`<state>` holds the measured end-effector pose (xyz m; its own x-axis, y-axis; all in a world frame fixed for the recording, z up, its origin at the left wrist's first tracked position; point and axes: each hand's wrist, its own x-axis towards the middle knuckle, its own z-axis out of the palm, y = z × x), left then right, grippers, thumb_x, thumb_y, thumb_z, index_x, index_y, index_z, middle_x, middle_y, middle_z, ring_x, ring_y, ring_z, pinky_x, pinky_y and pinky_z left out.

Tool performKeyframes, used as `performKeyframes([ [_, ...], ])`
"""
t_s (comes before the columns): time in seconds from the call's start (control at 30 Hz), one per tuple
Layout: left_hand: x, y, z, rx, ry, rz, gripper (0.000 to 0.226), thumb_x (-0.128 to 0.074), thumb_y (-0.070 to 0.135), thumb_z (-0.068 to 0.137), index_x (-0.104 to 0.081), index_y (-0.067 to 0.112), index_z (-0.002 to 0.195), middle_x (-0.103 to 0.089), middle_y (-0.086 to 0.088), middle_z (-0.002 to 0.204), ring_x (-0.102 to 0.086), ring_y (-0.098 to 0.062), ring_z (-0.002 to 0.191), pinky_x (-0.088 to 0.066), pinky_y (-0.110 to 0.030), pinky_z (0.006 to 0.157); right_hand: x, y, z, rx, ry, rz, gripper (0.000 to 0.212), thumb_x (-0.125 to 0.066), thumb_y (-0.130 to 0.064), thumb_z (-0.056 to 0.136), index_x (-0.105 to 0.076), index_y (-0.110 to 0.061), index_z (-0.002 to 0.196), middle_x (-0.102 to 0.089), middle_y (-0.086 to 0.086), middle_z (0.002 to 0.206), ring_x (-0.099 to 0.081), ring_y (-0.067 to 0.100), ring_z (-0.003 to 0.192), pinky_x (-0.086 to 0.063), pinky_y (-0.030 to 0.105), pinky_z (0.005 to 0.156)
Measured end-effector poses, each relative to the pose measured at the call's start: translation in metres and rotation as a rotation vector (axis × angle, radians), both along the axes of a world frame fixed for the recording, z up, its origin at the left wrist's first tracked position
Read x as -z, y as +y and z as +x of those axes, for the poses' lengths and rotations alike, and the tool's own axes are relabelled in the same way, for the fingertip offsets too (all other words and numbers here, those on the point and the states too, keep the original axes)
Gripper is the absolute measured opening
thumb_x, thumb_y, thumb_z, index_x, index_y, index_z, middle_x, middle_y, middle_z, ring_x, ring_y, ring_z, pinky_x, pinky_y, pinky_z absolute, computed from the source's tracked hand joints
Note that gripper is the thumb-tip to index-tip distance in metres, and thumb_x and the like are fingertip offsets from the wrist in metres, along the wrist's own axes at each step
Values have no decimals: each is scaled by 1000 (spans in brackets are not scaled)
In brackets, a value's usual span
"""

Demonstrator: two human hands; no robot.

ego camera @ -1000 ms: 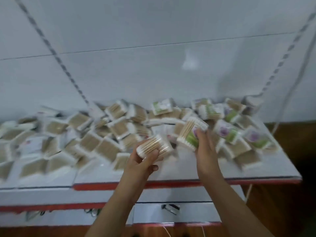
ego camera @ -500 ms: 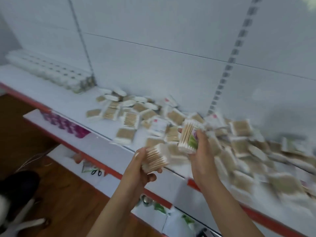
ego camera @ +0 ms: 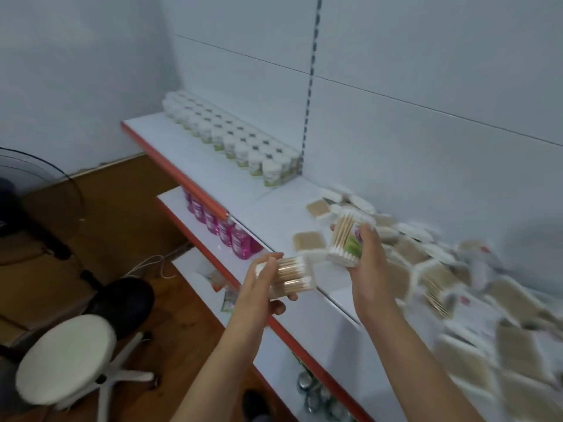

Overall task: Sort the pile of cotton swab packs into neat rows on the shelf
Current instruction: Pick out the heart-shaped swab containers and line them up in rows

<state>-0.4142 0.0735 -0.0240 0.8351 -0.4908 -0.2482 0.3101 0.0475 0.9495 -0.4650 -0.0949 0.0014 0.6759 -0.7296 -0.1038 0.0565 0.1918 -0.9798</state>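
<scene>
My left hand (ego camera: 262,287) grips a clear pack of wooden cotton swabs (ego camera: 297,275) in front of the shelf's red edge. My right hand (ego camera: 368,263) holds a second swab pack (ego camera: 345,236) with a green and purple label, upright over the white shelf (ego camera: 274,208). A loose pile of several swab packs (ego camera: 441,269) spreads across the shelf to the right, blurred at the far right. One single pack (ego camera: 309,240) lies flat just left of the right-hand pack.
Neat rows of small white bottles (ego camera: 231,141) stand at the shelf's back left. Pink bottles (ego camera: 225,229) line the lower shelf. A round white stool (ego camera: 65,357), a black chair base (ego camera: 122,300) and a fan (ego camera: 33,184) stand on the wooden floor to the left.
The view has swung left, so the pile now lies to the right and the rows of bottles have come into sight. Both hands still hold their packs.
</scene>
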Motion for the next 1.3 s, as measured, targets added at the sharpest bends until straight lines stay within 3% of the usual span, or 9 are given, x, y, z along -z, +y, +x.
performKeyframes([
  [0.23,6,10,163,-73,-35,117,43,-47,62,90,-53,42,127,-62,-7,119,-67,-29,95,-54,-26,69,17,7,180,-93,-73,101,29,-47,-47,93,-65,-27,104,-70,0,108,-65,16,103,-44,46,106],
  [0.37,-8,29,243,-131,-102,201,52,-51,65,80,-56,35,122,-64,-1,113,-67,-13,89,-52,-24,73,16,21,276,-158,-61,142,22,-47,-43,96,-64,-32,103,-69,-4,104,-64,16,103,-44,47,107],
  [0.47,-6,41,301,-217,-93,169,36,-55,55,90,-60,41,123,-66,3,114,-69,-4,84,-56,-25,70,18,34,345,-219,-29,134,22,-48,-46,93,-64,-32,100,-71,-4,103,-64,17,105,-43,47,108],
  [0.57,-1,52,346,-258,-49,162,38,-54,50,96,-52,46,133,-64,7,122,-69,-7,96,-60,-26,75,24,51,401,-255,-13,107,20,-43,-37,103,-62,-34,102,-70,-6,105,-64,15,105,-45,41,104],
  [0.7,2,68,415,-297,16,138,49,-57,51,88,-56,24,129,-70,-1,114,-73,-16,94,-58,-27,68,31,69,468,-297,17,62,20,-40,-36,104,-59,-34,102,-67,-9,102,-63,12,101,-47,34,92],
  [0.83,5,90,500,-278,-2,108,36,-57,44,95,-59,24,125,-75,-1,109,-74,-20,93,-57,-24,67,44,83,537,-281,16,-4,17,-41,-32,105,-58,-34,109,-67,-14,102,-64,-6,89,-44,21,82],
  [0.97,9,115,598,-206,-50,39,36,-58,35,97,-58,28,132,-73,-1,118,-72,-22,104,-60,-38,86,54,102,609,-262,2,-101,22,-46,-29,103,-53,-33,124,-64,-19,111,-62,-14,90,-46,5,71],
  [1.17,3,152,733,-120,-127,93,50,-73,17,90,-55,41,130,-68,7,122,-70,-13,107,-60,-40,89,57,136,717,-270,69,-386,63,-73,-21,88,-37,-40,137,-56,-16,127,-57,-10,109,-49,11,85],
  [1.3,-6,153,802,-32,-242,201,44,-75,13,88,-58,41,118,-60,10,118,-67,3,93,-61,-28,72,61,138,766,-280,128,-537,71,-76,-37,81,-39,-35,141,-52,-16,137,-53,5,126,-49,34,104],
])
